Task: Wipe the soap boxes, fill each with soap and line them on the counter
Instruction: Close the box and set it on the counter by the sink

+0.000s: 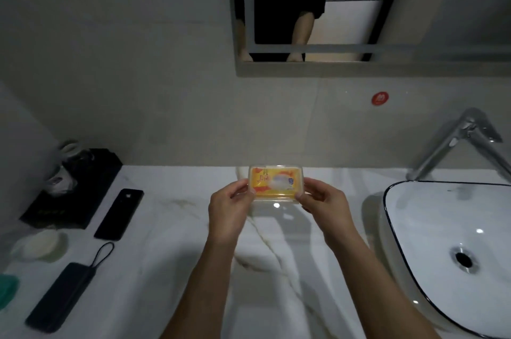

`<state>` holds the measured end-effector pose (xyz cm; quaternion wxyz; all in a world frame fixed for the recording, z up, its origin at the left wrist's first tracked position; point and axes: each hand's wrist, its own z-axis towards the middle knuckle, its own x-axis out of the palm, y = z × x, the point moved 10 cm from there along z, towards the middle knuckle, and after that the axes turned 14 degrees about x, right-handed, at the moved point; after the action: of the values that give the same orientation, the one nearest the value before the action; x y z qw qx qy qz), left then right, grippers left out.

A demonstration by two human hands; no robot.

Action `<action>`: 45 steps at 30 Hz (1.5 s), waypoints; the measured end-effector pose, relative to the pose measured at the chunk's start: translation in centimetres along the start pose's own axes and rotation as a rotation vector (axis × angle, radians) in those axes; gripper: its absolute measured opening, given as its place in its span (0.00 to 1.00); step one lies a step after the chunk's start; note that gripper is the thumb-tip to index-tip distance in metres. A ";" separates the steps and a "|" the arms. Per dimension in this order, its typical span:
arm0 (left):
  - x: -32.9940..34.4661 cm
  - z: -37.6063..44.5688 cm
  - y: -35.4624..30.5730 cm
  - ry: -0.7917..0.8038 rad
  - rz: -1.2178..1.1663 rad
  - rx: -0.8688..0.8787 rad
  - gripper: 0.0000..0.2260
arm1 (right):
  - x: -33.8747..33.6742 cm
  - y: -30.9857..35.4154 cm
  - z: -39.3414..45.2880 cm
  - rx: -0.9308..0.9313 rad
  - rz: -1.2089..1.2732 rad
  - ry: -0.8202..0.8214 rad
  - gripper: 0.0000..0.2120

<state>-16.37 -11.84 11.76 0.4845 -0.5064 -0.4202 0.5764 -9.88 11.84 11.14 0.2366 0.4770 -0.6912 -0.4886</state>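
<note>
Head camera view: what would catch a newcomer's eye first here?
The clear plastic soap box with a bright yellow-orange soap packet inside stands out, held at mid-counter between the left hand and right hand. To the right sits the white oval basin with a dark rim under a shiny chrome tap.

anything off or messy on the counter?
Nothing spilled or broken. Both hands, left hand and right hand, hold the clear soap box with its yellow-wrapped soap level above the counter. Phone and power bank lie at its left end.
</note>
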 end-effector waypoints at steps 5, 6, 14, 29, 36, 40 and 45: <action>1.6 2.9 4.1 0.032 0.084 -0.078 0.11 | 1.3 -1.9 3.9 0.078 -0.088 -0.064 0.18; 2.1 3.3 4.7 0.048 0.107 -0.087 0.11 | 1.4 -2.2 4.8 0.090 -0.105 -0.074 0.18; 7.2 7.7 9.0 0.097 0.204 -0.161 0.14 | 0.6 -5.0 13.3 0.213 -0.148 -0.102 0.18; 13.9 12.9 15.8 0.140 0.258 -0.244 0.18 | 0.8 -8.3 24.0 0.320 -0.309 -0.104 0.08; 14.5 13.8 18.0 0.102 0.239 -0.283 0.13 | 1.3 -8.8 25.9 0.320 -0.328 -0.111 0.09; 14.5 14.1 18.1 0.096 0.250 -0.309 0.15 | 1.4 -9.1 26.3 0.317 -0.363 -0.118 0.11; 14.5 14.2 17.1 0.131 0.327 -0.293 0.16 | 1.4 -9.0 26.3 0.312 -0.377 -0.111 0.11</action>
<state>-32.99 -0.53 -5.57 0.3324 -0.6689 -0.3794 0.5460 -27.47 21.84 -8.00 0.0263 0.6006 -0.6691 -0.4369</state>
